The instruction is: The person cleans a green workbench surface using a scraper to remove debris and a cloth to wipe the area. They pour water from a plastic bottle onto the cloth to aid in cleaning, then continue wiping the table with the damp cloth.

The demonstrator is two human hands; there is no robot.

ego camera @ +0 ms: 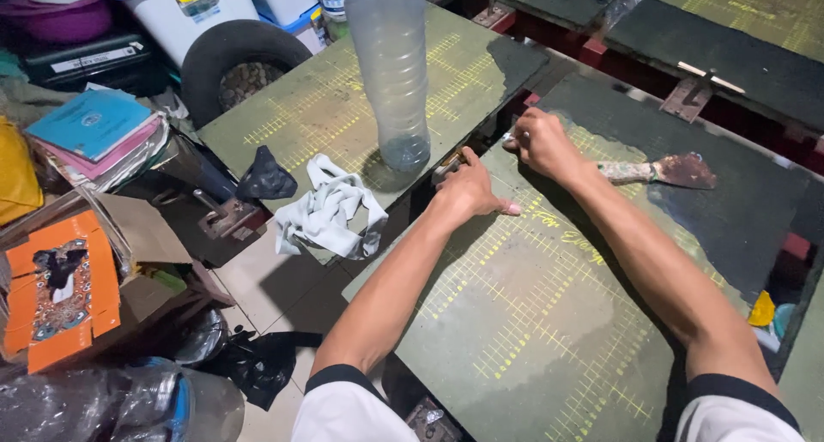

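Note:
My left hand (468, 189) rests at the near left edge of a green board (549, 322) marked with a yellow grid, fingers curled over a small metal fitting (449, 161) at the gap between boards. My right hand (541, 142) is closed on a small pale object at the same board's far edge; what it grips is mostly hidden. A rusty scraper (669, 170) lies on the board just right of my right wrist.
A tall clear plastic bottle (390, 64) stands on the neighbouring green board (343, 99), with a white rag (326, 208) and a dark cloth (264, 176) at its edge. A tyre (232, 60), books (99, 133), boxes and bags crowd the left.

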